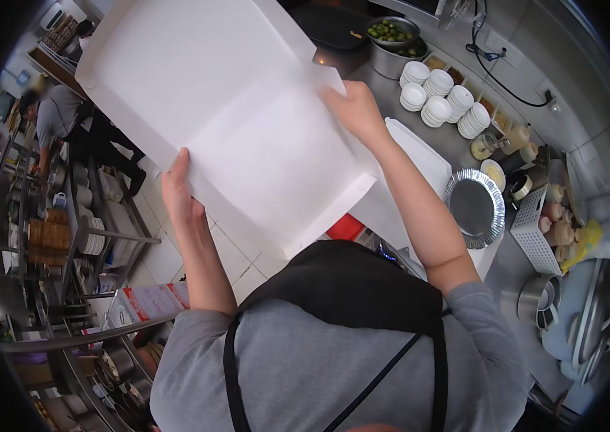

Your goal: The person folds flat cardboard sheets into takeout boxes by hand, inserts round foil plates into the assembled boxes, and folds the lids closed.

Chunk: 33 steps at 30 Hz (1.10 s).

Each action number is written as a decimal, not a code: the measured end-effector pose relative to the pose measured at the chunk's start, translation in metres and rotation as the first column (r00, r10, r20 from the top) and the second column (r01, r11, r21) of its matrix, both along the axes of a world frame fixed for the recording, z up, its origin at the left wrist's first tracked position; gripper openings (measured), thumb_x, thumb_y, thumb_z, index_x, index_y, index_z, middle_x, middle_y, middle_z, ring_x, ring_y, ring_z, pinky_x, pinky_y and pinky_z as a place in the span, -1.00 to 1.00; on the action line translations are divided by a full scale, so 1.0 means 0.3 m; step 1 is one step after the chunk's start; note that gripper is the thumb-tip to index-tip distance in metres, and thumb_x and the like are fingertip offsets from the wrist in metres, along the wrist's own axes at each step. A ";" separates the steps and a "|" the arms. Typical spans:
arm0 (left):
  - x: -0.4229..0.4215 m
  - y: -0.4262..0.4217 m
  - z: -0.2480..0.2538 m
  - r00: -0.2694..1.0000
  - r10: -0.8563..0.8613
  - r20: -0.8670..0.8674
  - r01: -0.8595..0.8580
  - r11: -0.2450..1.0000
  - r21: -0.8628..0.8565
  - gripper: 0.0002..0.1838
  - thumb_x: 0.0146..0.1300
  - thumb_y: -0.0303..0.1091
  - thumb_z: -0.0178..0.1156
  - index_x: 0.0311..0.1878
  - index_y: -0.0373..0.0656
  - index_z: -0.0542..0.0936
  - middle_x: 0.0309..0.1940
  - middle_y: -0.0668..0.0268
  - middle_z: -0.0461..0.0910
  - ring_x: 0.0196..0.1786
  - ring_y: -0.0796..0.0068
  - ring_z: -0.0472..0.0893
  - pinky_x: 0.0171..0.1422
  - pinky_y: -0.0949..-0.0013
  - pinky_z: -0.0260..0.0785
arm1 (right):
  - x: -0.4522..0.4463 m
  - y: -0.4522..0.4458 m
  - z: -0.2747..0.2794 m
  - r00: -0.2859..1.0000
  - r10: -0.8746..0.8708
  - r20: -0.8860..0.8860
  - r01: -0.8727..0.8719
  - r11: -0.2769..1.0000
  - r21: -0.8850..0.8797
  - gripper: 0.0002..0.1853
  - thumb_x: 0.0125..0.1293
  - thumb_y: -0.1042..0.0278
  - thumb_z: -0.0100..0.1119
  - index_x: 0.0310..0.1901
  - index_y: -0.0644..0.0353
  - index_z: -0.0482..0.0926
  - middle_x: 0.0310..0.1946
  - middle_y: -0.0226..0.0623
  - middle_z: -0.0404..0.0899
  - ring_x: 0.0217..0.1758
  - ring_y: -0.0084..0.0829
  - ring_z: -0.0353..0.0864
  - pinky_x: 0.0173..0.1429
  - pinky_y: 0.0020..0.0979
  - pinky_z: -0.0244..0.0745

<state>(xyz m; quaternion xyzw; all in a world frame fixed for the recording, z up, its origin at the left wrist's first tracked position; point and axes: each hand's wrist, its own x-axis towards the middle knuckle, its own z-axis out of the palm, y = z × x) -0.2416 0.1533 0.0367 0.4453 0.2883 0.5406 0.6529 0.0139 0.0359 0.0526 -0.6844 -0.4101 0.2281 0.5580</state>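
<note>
A large white cardboard box (247, 137), unfolded with its lid laid back, is held up in front of me. My left hand (181, 189) grips its near left side, thumb on the inner face and fingers hidden beneath. At the right side, my right hand (354, 111) grips the edge near the fold, its fingertips blurred against the white board. The inside of the box shows nothing in it. Behind my right forearm a white tray-like piece (420, 155) rests on the counter, with a round foil pan (473, 209) close to it.
Stacks of small white dishes (436, 111), a bowl of green limes (391, 30) and a white basket of bottles (534, 234) stand along the steel counter on the right. Metal shelving (78, 237) lines the left. A co-worker (67, 119) bends there.
</note>
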 end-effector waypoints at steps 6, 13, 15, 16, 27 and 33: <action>-0.019 0.014 0.010 1.000 0.017 -0.023 -0.016 0.999 0.049 -0.66 0.20 -0.41 0.08 -0.03 -0.46 0.38 -0.20 0.12 0.51 -0.21 0.38 0.55 -0.12 0.35 0.42 | 0.036 0.036 -0.052 0.879 0.114 -0.464 0.078 0.924 0.375 -0.52 0.15 -0.03 0.13 -0.12 0.28 0.53 -0.34 -0.24 0.60 -0.25 -0.41 0.55 -0.06 -0.43 0.39; -0.034 -0.003 -0.010 0.999 -0.019 -0.040 0.020 0.999 0.033 -0.67 0.18 -0.42 0.09 -0.04 -0.44 0.40 -0.22 0.13 0.52 -0.21 0.38 0.55 -0.13 0.35 0.42 | -0.028 0.068 -0.057 0.934 -0.119 0.335 0.052 0.978 0.203 -0.56 0.17 0.12 0.14 -0.08 0.36 0.47 -0.39 -0.22 0.60 -0.28 -0.31 0.57 -0.11 -0.34 0.43; -0.049 -0.003 -0.016 0.999 -0.001 -0.047 0.002 1.000 0.025 -0.67 0.18 -0.42 0.09 -0.03 -0.43 0.39 -0.20 0.13 0.52 -0.19 0.37 0.55 -0.13 0.35 0.42 | -0.016 0.104 -0.072 0.913 -0.171 0.371 0.090 0.970 0.224 -0.55 0.22 0.07 0.07 -0.12 0.38 0.48 -0.47 -0.24 0.59 -0.35 -0.36 0.57 -0.20 -0.34 0.44; -0.056 0.001 -0.018 0.996 0.047 -0.076 -0.045 0.999 0.023 -0.65 0.18 -0.43 0.08 -0.01 -0.43 0.37 -0.17 0.11 0.51 -0.18 0.36 0.55 -0.12 0.34 0.43 | 0.002 0.115 -0.082 0.914 -0.162 0.371 0.082 0.972 0.222 -0.55 0.22 0.07 0.07 -0.12 0.38 0.48 -0.47 -0.24 0.59 -0.35 -0.36 0.57 -0.20 -0.34 0.44; -0.125 0.048 -0.039 0.978 0.193 -0.075 -0.190 0.981 0.040 -0.59 0.20 -0.48 0.01 0.11 -0.41 0.27 -0.09 0.09 0.46 -0.09 0.31 0.52 0.00 0.31 0.39 | -0.048 0.179 -0.230 0.557 -0.206 0.804 -0.030 0.963 0.267 -0.48 0.23 -0.05 -0.04 0.16 0.03 0.33 0.17 -0.15 0.23 0.21 -0.13 0.20 0.23 -0.02 0.15; -0.230 0.110 -0.037 0.960 0.251 -0.126 -0.239 0.966 0.103 -0.59 0.21 -0.49 0.01 0.11 -0.42 0.27 -0.06 0.10 0.45 -0.05 0.32 0.50 0.01 0.31 0.38 | 0.337 0.087 -0.267 0.675 -0.273 0.686 0.245 0.959 0.141 -0.61 0.17 0.21 0.07 0.00 0.23 0.47 -0.07 -0.07 0.50 0.03 -0.14 0.48 0.09 -0.27 0.36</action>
